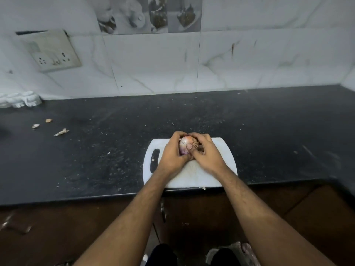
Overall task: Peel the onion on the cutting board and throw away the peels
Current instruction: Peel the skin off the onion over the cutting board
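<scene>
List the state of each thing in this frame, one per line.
onion: held over the board, skin mostly on
left hand: grips the onion
right hand: grips the onion, thumb on its skin
cutting board: flat at counter edge
peel scraps: loose on counter, far left

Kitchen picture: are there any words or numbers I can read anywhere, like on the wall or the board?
No, there is nothing to read here.
Switch plate on the wall: only sockets and switches, no letters showing.
Picture tiles: blurry food photos, no words.
Cutting board: plain white, no label.
Onion, held by the left hand and right hand: no sticker visible.
</scene>
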